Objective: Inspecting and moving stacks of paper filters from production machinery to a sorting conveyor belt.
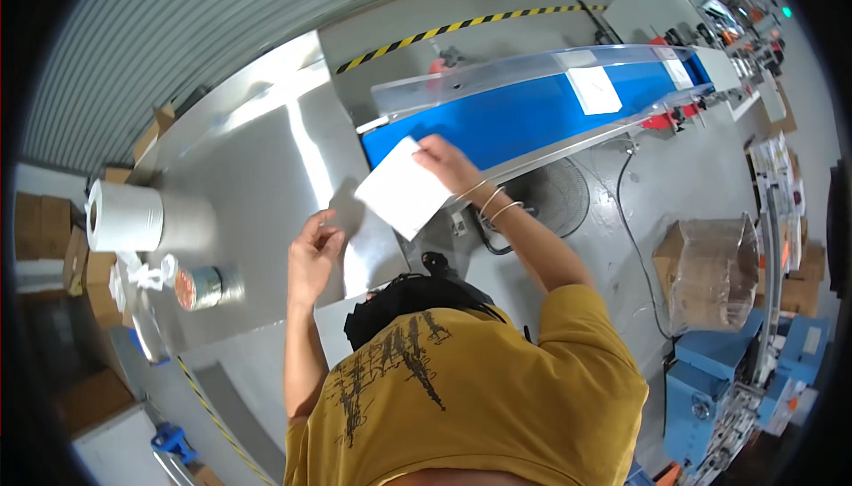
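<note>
My right hand grips a flat white box by its upper right edge. It holds the box tilted over the gap between the metal table and the near end of the blue conveyor belt. Low over the table's right part is my left hand, fingers loosely bent and apart, with nothing in it. Farther along the belt lie a similar white box and another white box near its far end.
On the table's left stand a large white roll and a tape roll. A clear guard runs along the belt's far side. Below the belt is a round wire-caged fan. A plastic-wrapped carton and blue machine stand right.
</note>
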Demonstrator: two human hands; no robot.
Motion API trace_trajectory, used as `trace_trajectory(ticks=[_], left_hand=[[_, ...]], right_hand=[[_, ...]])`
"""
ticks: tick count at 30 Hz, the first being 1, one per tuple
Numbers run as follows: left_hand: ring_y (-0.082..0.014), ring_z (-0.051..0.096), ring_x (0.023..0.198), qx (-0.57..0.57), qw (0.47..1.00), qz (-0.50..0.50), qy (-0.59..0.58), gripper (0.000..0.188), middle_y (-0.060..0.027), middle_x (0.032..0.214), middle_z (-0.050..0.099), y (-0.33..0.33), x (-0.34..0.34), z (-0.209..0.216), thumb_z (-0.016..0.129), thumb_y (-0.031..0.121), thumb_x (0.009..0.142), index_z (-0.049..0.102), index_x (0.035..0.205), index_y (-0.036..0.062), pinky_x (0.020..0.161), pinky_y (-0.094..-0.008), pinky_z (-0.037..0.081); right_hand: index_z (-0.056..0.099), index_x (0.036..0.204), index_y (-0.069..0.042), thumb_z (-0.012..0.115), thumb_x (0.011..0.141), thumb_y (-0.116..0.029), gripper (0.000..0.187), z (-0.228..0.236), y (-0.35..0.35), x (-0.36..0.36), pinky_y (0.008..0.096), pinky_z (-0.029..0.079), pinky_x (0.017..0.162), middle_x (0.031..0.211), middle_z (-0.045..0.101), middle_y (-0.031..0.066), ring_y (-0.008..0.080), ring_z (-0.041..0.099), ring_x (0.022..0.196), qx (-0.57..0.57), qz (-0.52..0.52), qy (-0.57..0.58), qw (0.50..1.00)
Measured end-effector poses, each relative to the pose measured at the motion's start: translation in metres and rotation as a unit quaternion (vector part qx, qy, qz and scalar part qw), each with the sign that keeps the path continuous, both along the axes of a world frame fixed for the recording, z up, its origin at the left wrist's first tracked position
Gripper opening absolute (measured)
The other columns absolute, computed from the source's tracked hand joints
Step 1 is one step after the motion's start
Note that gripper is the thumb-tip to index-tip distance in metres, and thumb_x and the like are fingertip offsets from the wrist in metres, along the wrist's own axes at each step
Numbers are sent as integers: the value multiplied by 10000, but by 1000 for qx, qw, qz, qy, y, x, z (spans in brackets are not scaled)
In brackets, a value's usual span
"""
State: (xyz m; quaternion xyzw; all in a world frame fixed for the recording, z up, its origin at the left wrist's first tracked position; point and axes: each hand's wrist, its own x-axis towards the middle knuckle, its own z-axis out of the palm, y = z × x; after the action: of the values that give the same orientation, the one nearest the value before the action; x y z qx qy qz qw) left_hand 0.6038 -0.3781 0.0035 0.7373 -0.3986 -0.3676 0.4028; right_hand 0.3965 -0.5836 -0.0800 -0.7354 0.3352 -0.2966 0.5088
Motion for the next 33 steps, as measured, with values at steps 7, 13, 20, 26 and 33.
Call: trace_trajectory(ticks=[7, 13, 20, 26, 33], left_hand=[[-111, 612, 764, 12, 998, -65, -9, 380, -71, 871, 689, -22, -14, -23, 668, 53, 849, 578, 1216, 7, 697, -259, 501], [-122, 630, 744, 52, 993, -100, -37, 373, -65, 842, 692, -28, -18, -46, 668, 88, 845, 591, 1203, 18, 702, -273, 511], [-159, 542, 572, -125, 961, -130, -210, 369, -36, 673, 556, -10, -25, -91, 698, 82, 801, 617, 1157, 41, 561, -290, 480], [-229, 573, 698, -203, 928, -240, -202, 395, -90, 818, 543, -6, -24, -93, 673, 49, 766, 589, 1152, 36, 641, -352, 495], [-397, 415, 1210, -243, 852, -329, -326, 701, -199, 1316, 462, 7, -22, -120, 683, 216, 778, 384, 1392, 58, 1004, -514, 327]], right_hand=[[594, 1141, -18, 732, 810, -365, 499, -11, -142, -147, 339, 528, 699, 945, 665, 156, 228, 646, 763, -83, -315, 160, 932], [503, 1243, -11, 753, 761, -247, 592, 2, -161, -216, 443, 458, 890, 1124, 593, 204, 382, 563, 1034, -378, -458, 211, 777], [426, 1299, 6, 685, 791, -92, 578, -9, 3, -159, 464, 384, 988, 1254, 507, 234, 407, 478, 1154, -352, -558, 151, 736], [436, 1292, 2, 633, 806, -134, 541, -68, 155, -105, 469, 361, 1012, 1286, 484, 225, 404, 451, 1185, -263, -632, 148, 714], [434, 1308, -68, 693, 757, -230, 631, -151, 339, -22, 468, 453, 905, 1294, 494, 197, 379, 515, 1131, 46, -505, 261, 821]])
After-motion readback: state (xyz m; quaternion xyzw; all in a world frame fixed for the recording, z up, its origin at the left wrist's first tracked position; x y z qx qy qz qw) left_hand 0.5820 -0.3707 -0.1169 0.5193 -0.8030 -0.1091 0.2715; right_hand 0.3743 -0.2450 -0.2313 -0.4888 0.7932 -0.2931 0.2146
